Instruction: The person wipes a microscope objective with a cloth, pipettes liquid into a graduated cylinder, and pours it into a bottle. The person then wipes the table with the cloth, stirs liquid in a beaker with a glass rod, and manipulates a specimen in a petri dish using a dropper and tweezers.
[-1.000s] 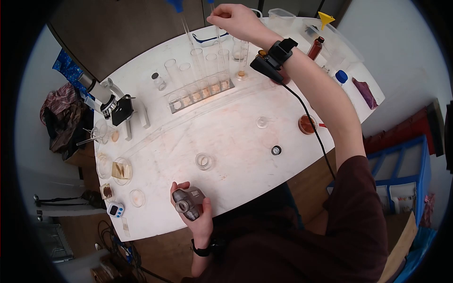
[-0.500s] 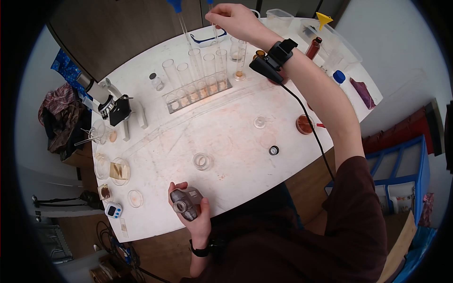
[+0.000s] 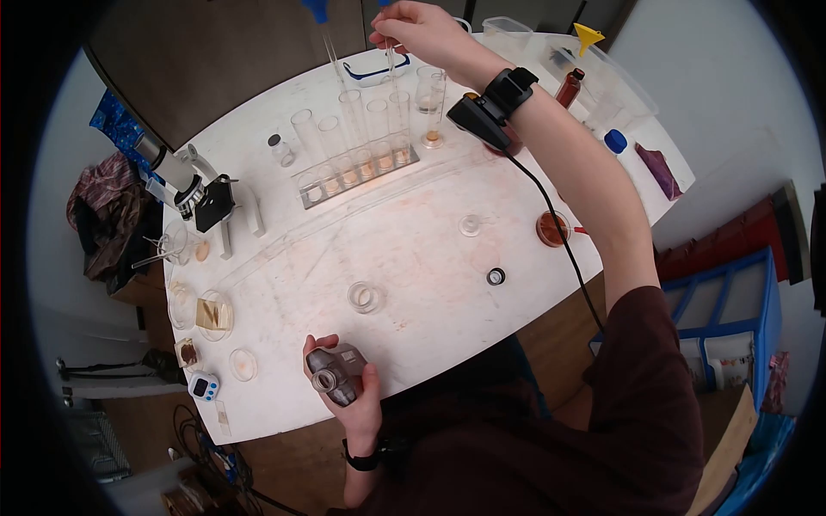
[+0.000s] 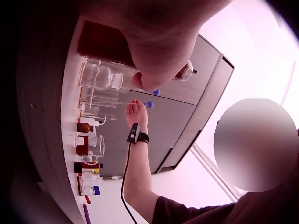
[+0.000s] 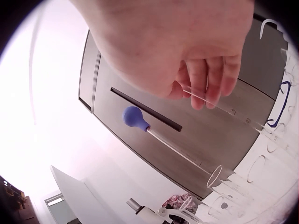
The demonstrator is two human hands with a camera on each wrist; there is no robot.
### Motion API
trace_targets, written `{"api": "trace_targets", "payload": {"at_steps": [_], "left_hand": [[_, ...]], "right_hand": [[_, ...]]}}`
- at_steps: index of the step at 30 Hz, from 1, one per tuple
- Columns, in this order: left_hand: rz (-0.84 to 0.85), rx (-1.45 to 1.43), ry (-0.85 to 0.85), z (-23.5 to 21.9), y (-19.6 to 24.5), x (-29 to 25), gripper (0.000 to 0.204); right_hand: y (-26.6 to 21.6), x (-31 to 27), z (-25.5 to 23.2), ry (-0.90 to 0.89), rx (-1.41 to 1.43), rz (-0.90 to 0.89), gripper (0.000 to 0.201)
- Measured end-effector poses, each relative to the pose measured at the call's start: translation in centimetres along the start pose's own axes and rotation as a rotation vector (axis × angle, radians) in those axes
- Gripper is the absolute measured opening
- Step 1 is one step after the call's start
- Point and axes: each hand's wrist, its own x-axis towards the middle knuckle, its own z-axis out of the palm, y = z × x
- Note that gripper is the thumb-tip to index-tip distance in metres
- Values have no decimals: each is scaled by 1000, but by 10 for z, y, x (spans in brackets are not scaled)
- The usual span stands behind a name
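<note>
My left hand (image 3: 361,411) grips a dark, see-through bottle (image 3: 351,361) over the table's front edge, its uncapped mouth tilted toward the head camera. In the left wrist view the bottle (image 4: 103,44) looks reddish brown, and my hand covers part of it. At the back, my right hand (image 3: 422,34) pinches a thin glass pipette (image 5: 219,106) near its top. Its lower end reaches down among the tall test tubes (image 3: 351,112) in the rack (image 3: 361,176). A second pipette with a blue bulb (image 5: 134,117) stands to the left of it, in another tube.
A microscope (image 3: 202,193) stands left, with petri dishes (image 3: 243,365) and a timer (image 3: 204,386) in front. A small glass jar (image 3: 364,297), black cap (image 3: 496,276) and dish of reddish-brown liquid (image 3: 552,229) lie mid-table. A cable (image 3: 559,202) trails from the right wrist.
The head view has shifted slightly, so the table things appear a little further left. My right hand stays at the pipette, its fingers slightly changed, and my left hand keeps holding the bottle.
</note>
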Motion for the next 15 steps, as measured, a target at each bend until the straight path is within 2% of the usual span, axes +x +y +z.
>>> {"api": "trace_targets", "payload": {"at_steps": [1, 4, 8, 15], "left_hand": [[-1, -5, -3, 1, 0, 0, 96], [-39, -32, 10, 2, 3, -1, 97], [-11, -2, 2, 0, 3, 0, 97], [3, 16, 6, 0, 0, -1, 97]], "right_hand": [[-13, -5, -5, -79, 89, 135, 43], [-14, -5, -3, -50, 217, 157, 43], [-22, -7, -4, -67, 196, 136, 44], [-42, -17, -3, 18, 240, 87, 52]]}}
